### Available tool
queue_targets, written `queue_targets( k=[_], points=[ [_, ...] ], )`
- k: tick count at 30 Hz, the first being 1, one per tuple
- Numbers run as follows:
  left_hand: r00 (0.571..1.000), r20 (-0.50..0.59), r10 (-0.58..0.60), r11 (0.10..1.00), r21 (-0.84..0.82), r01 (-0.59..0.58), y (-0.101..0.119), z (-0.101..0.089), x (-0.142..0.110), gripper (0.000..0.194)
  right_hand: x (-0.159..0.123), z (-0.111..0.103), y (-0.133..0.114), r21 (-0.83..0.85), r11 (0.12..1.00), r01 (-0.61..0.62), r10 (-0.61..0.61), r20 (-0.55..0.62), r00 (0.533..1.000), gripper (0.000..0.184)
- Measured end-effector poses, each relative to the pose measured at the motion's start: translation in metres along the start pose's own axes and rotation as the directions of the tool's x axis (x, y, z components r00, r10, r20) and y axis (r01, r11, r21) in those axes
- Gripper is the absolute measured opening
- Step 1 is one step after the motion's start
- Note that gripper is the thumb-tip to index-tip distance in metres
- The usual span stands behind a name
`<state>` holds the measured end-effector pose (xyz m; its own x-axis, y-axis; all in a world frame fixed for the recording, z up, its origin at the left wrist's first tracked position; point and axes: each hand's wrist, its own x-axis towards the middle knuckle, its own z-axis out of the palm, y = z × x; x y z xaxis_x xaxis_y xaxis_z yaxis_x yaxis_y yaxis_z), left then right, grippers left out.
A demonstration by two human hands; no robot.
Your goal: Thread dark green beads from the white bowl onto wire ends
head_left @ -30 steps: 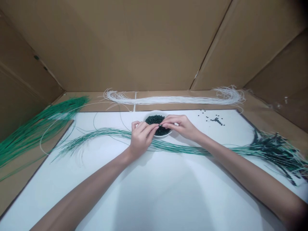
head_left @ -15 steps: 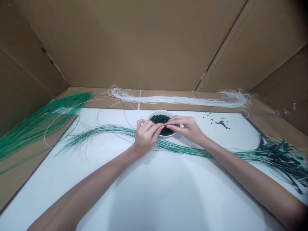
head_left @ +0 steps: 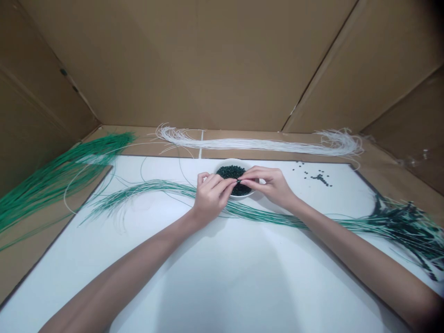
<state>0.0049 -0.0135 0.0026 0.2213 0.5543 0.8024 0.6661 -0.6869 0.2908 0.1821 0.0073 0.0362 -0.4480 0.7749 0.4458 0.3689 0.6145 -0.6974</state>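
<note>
- Cardboard walls (head_left: 194,64) box in the work area on three sides, and a cardboard ledge (head_left: 243,135) runs along the back of a white board (head_left: 208,282).
- A long bundle of fine white cords (head_left: 256,144) lies along the ledge, its ends frayed out and curling.
- A thick sheaf of green cords (head_left: 58,178) slants across the left side, from the ledge down toward the view's left edge.
- A slim band of green-and-white cords (head_left: 152,187) crosses the board sideways in a shallow wave, its long axis running left to right. It ends at the right in a dark, tangled cluster (head_left: 398,222).
- A few loose dark beads (head_left: 321,179) are scattered at the board's far right.
- A round white bowl (head_left: 231,161) sits near the board's far edge, heaped with glossy dark green beads (head_left: 231,172).
- The left hand (head_left: 211,196) curls in front of the bowl with its fingers partly closed, its heel lying across the cord band.
- The right hand (head_left: 267,185) comes in from the right, above the band, with its fingers nearly straight.
- Their fingertips (head_left: 233,181) meet over the bowl's middle, pinching a small dark piece (head_left: 238,181), too small to identify.
- Neither hand is clearly nearer the bowl: both reach over it.
</note>
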Motion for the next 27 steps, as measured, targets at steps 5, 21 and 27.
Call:
queue_targets(
  k=[5, 21, 27],
  points=[
    [1.000, 0.012, -0.009, 1.000, -0.003, 0.009, -0.0003, 0.0002, 0.0000, 0.011, -0.0008, 0.0016, -0.0017, 0.002, 1.000, -0.020, 0.020, -0.037, 0.999, 0.013],
    [0.999, -0.017, -0.027, 0.987, -0.159, 0.024, 0.0000, -0.0004, 0.0011, 0.025, -0.0012, 0.0030, -0.0023, -0.040, 0.999, -0.001, 0.000, -0.030, 1.000, 0.016],
    [0.999, -0.006, -0.042, 0.983, -0.177, 0.040, 0.0016, 0.0000, 0.0018, 0.018, 0.0012, 0.0010, -0.0012, -0.061, 0.998, -0.018, 0.015, -0.056, 0.998, 0.014]
  ],
)
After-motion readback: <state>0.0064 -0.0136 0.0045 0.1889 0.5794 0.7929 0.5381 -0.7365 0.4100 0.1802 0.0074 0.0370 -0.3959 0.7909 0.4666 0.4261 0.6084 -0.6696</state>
